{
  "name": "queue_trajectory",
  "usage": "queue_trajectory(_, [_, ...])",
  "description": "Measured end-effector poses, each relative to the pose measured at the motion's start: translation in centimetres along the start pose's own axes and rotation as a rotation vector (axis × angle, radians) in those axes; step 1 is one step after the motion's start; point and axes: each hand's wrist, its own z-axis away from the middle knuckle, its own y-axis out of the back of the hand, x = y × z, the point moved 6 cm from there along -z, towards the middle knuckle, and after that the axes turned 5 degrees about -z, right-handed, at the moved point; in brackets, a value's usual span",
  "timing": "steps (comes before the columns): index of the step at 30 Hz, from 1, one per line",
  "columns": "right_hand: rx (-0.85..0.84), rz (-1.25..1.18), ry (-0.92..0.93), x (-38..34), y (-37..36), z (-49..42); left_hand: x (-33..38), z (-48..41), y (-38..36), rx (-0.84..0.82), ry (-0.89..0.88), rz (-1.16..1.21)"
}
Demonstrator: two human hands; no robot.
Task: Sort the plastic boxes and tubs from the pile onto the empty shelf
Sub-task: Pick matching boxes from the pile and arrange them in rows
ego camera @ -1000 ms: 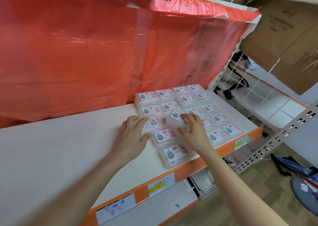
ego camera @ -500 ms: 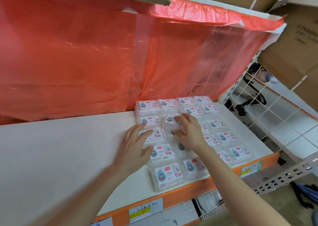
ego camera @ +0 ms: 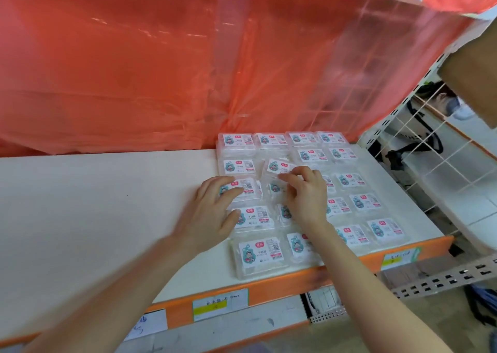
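Several small clear plastic boxes with red, white and teal labels lie in rows on the right part of the white shelf [ego camera: 94, 204]. One clear box [ego camera: 277, 169] sits tilted on top of the rows. My right hand [ego camera: 306, 194] pinches its near edge with curled fingertips. My left hand [ego camera: 212, 213] lies flat with spread fingers on the left column, covering part of a labelled box [ego camera: 247, 188]. A front box [ego camera: 258, 256] lies near the shelf edge.
A red plastic sheet [ego camera: 161, 70] hangs behind the shelf. The orange shelf lip [ego camera: 269, 288] carries paper price tags. A white wire grid [ego camera: 435, 143] closes the right end, with a cardboard box [ego camera: 473, 67] beyond it. The shelf's left part is bare.
My right hand has shifted the tilted box farther back over the rows. The left hand stays on the left column. The camera has moved closer and to the left.
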Motion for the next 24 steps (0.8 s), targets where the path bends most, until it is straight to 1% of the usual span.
queue_trajectory(6, [0.009,0.017,0.05,0.3,-0.2,-0.3,0.1,-0.1,0.1,0.012,-0.006,-0.037])
queue_trajectory(14, [-0.09,0.007,0.049,0.6,-1.4,-1.7,0.1,-0.1,0.2,0.036,-0.022,-0.027])
queue_trajectory(20, [-0.115,0.042,0.087,1.3,-1.9,-2.4,0.1,0.0,0.1,0.047,-0.033,-0.002])
queue_trajectory(24, [-0.131,0.047,0.074,1.8,-1.8,-2.7,0.1,-0.1,0.1,0.043,-0.029,-0.003])
